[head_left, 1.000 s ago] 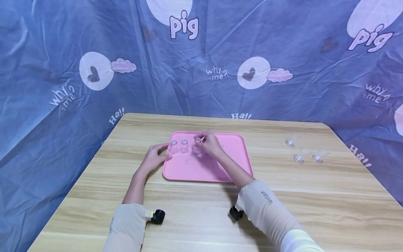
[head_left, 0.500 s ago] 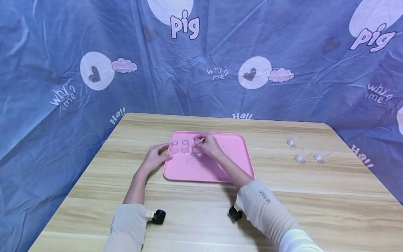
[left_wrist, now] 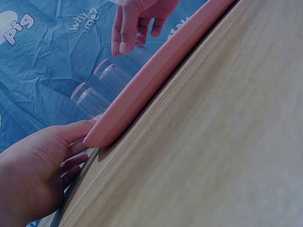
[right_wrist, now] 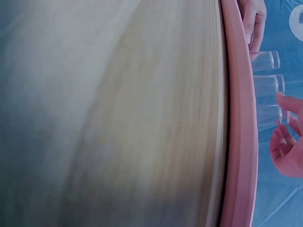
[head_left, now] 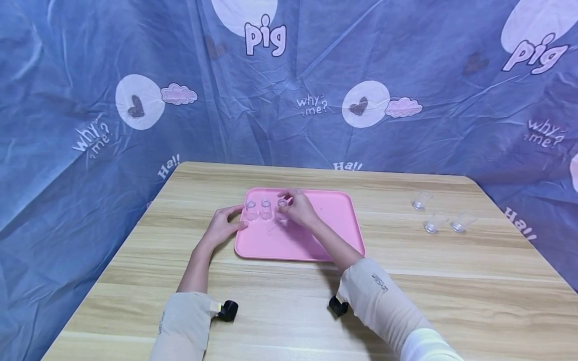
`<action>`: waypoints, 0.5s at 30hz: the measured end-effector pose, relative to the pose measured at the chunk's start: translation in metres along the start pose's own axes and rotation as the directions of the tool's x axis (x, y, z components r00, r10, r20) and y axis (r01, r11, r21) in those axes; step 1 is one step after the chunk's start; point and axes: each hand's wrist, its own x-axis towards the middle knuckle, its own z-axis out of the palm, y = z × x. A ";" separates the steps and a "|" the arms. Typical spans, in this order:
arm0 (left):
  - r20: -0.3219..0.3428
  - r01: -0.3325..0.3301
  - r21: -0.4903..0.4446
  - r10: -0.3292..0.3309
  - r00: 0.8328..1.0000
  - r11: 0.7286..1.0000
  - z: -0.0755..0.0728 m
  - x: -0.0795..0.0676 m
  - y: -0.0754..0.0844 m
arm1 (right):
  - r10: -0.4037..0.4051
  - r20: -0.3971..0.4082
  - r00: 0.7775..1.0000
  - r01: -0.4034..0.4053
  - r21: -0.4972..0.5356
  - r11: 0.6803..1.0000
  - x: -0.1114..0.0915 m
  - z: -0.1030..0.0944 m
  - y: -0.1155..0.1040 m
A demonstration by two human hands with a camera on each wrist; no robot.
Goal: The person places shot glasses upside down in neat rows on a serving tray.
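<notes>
On the pink tray (head_left: 271, 246), two small clear shot glasses (head_left: 251, 213) stand upright side by side near the left end. A third shot glass (head_left: 282, 216) is just to their right, its top between the thumb and fingers of my right hand (head_left: 301, 209). The right wrist view has that thumb and the fingers (right_wrist: 283, 137) on opposite sides of the rim. My left hand (head_left: 220, 226) grips the tray's left edge; in the left wrist view its thumb (left_wrist: 78, 130) lies at the rim, with other fingers curled lower on the outer side.
Three more clear glasses (head_left: 431, 223) sit on the wooden table (head_left: 406, 250), off to the right of the tray. A blue printed curtain (head_left: 271, 135) hangs behind the table. Each sleeve carries a small black camera (head_left: 228, 311).
My right hand has shifted slightly left with the third glass, closer to the other two. My left hand stays at the tray's edge.
</notes>
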 end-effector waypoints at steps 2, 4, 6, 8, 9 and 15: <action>0.001 0.002 0.006 -0.002 1.000 1.000 0.000 0.000 0.000 | -0.006 0.004 1.000 0.006 -0.010 1.000 -0.001 -0.004 0.000; 0.002 0.007 0.009 -0.008 1.000 1.000 0.000 0.000 0.000 | -0.010 0.007 1.000 0.010 -0.011 1.000 -0.003 -0.009 0.001; 0.001 0.015 0.015 -0.015 1.000 1.000 0.001 0.000 0.000 | -0.022 0.005 1.000 0.023 -0.006 1.000 -0.006 -0.016 0.002; 0.001 0.016 0.016 -0.016 1.000 1.000 0.001 0.000 0.000 | -0.030 0.000 1.000 0.030 0.012 0.999 -0.008 -0.025 0.003; 0.000 0.017 0.016 -0.017 1.000 1.000 0.001 0.000 -0.001 | -0.036 -0.002 0.999 0.036 0.017 0.999 -0.010 -0.029 0.004; 0.000 -0.001 0.008 0.001 1.000 1.000 0.000 0.000 -0.001 | -0.007 -0.053 0.999 0.009 0.044 0.999 -0.023 -0.064 0.014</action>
